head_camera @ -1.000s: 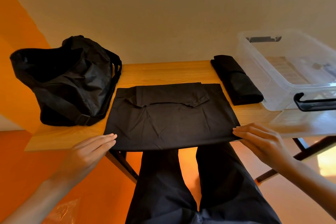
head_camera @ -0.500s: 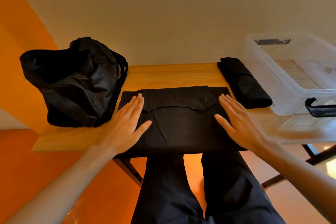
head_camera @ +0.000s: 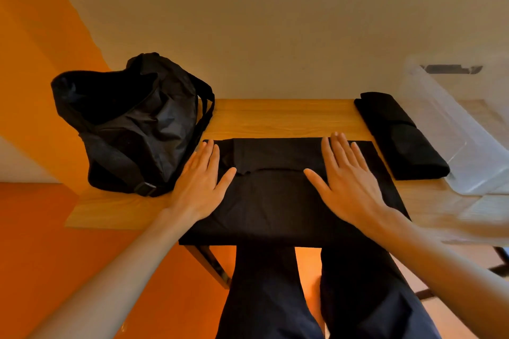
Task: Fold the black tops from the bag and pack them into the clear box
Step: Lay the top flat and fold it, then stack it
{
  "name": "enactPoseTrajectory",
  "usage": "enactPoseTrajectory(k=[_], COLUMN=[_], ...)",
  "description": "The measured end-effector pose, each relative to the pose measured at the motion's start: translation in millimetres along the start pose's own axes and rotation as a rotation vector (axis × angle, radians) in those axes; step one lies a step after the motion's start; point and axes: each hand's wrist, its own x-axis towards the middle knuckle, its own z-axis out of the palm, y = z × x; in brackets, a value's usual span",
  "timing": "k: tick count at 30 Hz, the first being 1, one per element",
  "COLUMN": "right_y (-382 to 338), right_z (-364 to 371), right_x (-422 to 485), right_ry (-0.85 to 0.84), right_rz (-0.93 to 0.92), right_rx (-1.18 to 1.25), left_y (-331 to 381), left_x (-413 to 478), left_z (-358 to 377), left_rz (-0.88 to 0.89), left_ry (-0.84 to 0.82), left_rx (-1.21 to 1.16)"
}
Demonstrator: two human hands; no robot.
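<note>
My left hand [head_camera: 202, 183] and right hand [head_camera: 348, 181] lie flat, fingers straight, on the top [head_camera: 275, 201] at the table's [head_camera: 275, 115] front edge, pressing its fold flat. A folded top [head_camera: 399, 140] lies beside the box [head_camera: 454, 132].

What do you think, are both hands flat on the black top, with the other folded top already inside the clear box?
No. The left hand and right hand are flat on the black top, but the other folded top lies on the table beside the clear box, not inside it. The head view shows this.

Left hand [head_camera: 199, 187] and right hand [head_camera: 349, 187] slid forward onto the black top [head_camera: 271, 201].
</note>
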Motion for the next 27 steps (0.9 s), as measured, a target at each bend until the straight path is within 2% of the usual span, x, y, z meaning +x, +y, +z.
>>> enactPoseTrajectory(k=[4, 8, 15, 18, 21, 23, 27], right_y=[-70, -102, -82, -91, -99, -85, -19], right_z=[10, 28, 30, 27, 24, 20, 15], right_x=[28, 46, 40, 46, 56, 60, 56], right_ry=[-0.048, -0.174, -0.209, -0.162, -0.137, -0.169, -0.187], right_rz=[-0.169, -0.172, -0.100, -0.106, -0.059, 0.022, 0.177], right_rx=[0.107, 0.114, 0.098, 0.078, 0.110, 0.104, 0.074], left_y=[-2, -2, 0, 2, 2, -2, 5], left_x=[16, 19, 24, 28, 31, 30, 28], left_z=[3, 5, 2, 3, 6, 6, 1], left_rz=[0.001, -0.014, -0.047, -0.007, 0.038, 0.026, 0.048], left_ry=[-0.089, -0.086, -0.100, 0.002, -0.025, -0.047, 0.070], left_rx=[0.011, 0.046, 0.057, 0.067, 0.057, 0.018, 0.009])
